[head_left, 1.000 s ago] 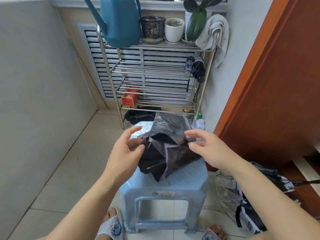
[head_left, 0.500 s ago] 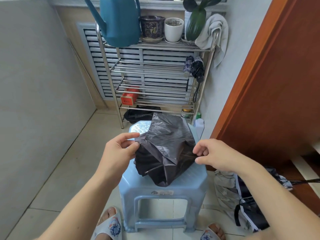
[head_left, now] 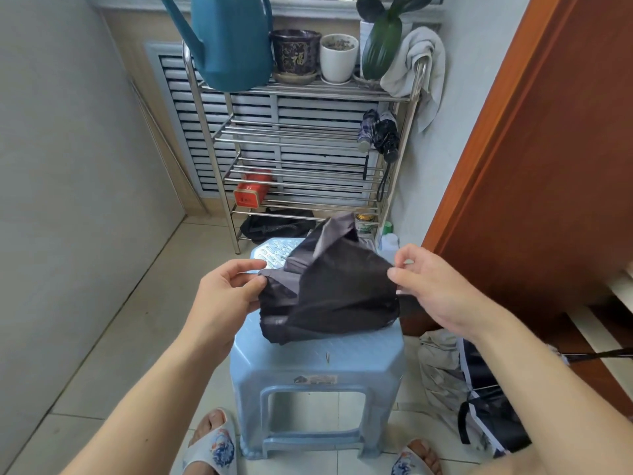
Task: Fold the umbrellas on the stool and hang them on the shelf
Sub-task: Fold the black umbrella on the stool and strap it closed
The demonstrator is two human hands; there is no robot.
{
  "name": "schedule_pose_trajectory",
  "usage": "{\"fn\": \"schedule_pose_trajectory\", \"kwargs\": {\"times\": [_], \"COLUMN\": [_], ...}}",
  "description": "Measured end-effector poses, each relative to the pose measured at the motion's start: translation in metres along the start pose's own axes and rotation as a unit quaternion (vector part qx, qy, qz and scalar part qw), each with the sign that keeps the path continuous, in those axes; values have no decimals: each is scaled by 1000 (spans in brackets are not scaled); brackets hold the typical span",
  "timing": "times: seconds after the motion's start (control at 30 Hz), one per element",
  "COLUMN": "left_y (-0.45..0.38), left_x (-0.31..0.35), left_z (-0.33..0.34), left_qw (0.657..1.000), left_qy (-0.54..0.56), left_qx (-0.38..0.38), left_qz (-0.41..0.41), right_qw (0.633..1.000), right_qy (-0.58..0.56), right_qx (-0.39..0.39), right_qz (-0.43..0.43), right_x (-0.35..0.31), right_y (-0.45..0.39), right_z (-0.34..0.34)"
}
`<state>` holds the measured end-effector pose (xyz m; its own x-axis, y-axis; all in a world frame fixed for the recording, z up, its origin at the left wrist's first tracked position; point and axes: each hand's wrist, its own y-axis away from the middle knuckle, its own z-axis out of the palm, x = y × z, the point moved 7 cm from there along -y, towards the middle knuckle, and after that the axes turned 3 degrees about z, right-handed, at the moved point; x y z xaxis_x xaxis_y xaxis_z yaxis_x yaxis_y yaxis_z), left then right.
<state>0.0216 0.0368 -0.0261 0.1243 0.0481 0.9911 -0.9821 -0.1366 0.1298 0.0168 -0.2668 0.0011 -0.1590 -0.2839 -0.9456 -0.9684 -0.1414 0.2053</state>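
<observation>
A dark grey umbrella (head_left: 337,289) lies crumpled on the light blue plastic stool (head_left: 317,363). My left hand (head_left: 227,293) pinches its left fabric edge. My right hand (head_left: 431,286) pinches the right edge, so the canopy is stretched between both hands. Behind the stool stands the metal shelf (head_left: 301,138). Two folded umbrellas (head_left: 380,132) hang by their straps at the shelf's right post.
A teal watering can (head_left: 229,39), flower pots (head_left: 318,53) and a towel (head_left: 419,70) sit on the shelf's top. A red tin (head_left: 251,192) is on a lower rack. More umbrellas and bags (head_left: 479,389) lie on the floor to the right, beside the wooden door (head_left: 548,149).
Both hands went from reaching at the umbrella to pinching its fabric edges, then moved apart and pulled the canopy wider across the stool.
</observation>
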Motion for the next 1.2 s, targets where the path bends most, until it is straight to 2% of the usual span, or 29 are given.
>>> {"fn": "schedule_pose_trajectory", "kwargs": {"times": [0.13, 0.27, 0.3, 0.33, 0.37, 0.43, 0.47, 0.53, 0.6, 0.7, 0.77, 0.83, 0.97, 1.1, 1.2], "left_y": [1, -1, -1, -1, -1, -1, -1, -2, -2, -3, -4, -3, -2, -2, 0], "left_x": [0, 1, 2, 2, 1, 0, 0, -1, -1, 0, 1, 3, 3, 6, 7], "left_z": [7, 5, 5, 5, 5, 4, 4, 3, 3, 0, -2, -2, 0, -1, 3], "left_qw": [1000, 999, 999, 999, 999, 999, 999, 999, 999, 999, 999, 999, 999, 999, 998], "left_qy": [-16, -29, -30, -31, -33, -36, -37, -37, -38, -39, -34, -40, -43, -37, -50], "left_qx": [-10, -1, -1, -3, -4, -5, -6, -5, -5, 7, 14, 9, 4, 6, -5], "left_qz": [8, 21, 23, 23, 22, 19, 18, 16, 17, 22, 25, 26, 28, 35, 46], "right_qw": [996, 958, 962, 983, 998, 974, 960, 956, 975, 999, 989, 969, 963, 944, 945], "right_qy": [-72, -284, -266, -169, -23, 228, 279, 286, 213, 14, -140, -242, -267, -319, -297], "right_qx": [-53, 26, 45, 58, 54, -6, -37, -63, -63, -51, -52, -41, -42, 68, 134], "right_qz": [-9, -34, -35, -39, -37, -5, 13, 16, 6, -2, 2, 10, -6, -54, -35], "right_x": [-9, -26, -28, -29, -29, -14, -5, -1, -6, -13, -14, -13, -17, -22, -17], "right_y": [2, 3, 4, 5, 7, 9, 10, 10, 10, 12, 11, 10, 9, 7, 4], "right_z": [27, 1, -6, -10, -9, 8, 18, 32, 31, 17, 10, 5, 7, -16, -27]}}
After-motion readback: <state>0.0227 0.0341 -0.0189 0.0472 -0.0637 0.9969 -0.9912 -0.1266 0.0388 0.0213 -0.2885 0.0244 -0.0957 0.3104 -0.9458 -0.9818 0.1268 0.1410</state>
